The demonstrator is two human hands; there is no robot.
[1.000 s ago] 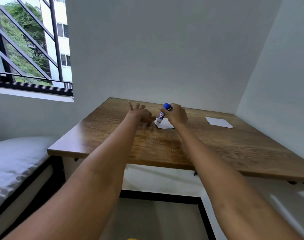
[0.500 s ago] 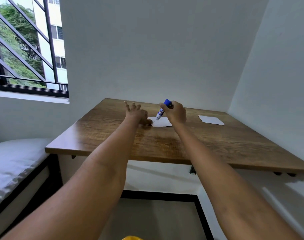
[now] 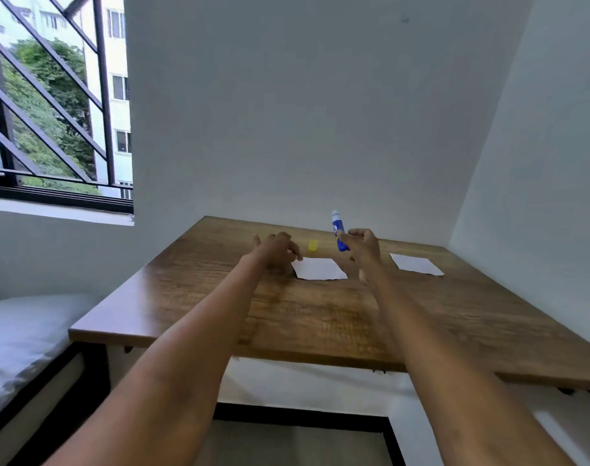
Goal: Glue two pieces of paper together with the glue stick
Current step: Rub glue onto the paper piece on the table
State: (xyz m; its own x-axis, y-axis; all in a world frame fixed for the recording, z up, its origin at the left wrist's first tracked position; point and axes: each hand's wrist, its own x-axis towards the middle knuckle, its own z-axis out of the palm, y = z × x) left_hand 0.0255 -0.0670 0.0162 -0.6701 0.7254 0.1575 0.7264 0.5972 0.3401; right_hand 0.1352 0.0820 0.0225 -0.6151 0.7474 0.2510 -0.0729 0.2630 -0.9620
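Nearest the camera, both forearms reached out over the front edge of the wooden tabletop (image 3: 320,317) toward its middle. The left hand (image 3: 275,252) rested by the left corner of the nearer sheet of paper (image 3: 320,269), its fingers (image 3: 295,255) curled loosely and gripping nothing; whether they actually touched the corner could not be told. Just right of that sheet, the right hand (image 3: 362,247) had lifted clear of the paper, where half a second before it had been holding the glue stick (image 3: 338,232) tip-down against the sheet. The stick now pointed up and slightly away, pinched at its lower end between thumb and fingers, with its pale end uppermost and well above the paper. That change suggested the spreading pass on this sheet was finished, or at least paused, though no glue film could be made out on the white surface. The second sheet of paper (image 3: 415,264) lay flat and untouched well apart to the right, so the joining itself had not begun; the likely next step would be bringing the two sheets together. Beyond the nearer sheet, a small yellow cap (image 3: 312,244) sat on the wood, probably the stick's own, newly visible between the hands.
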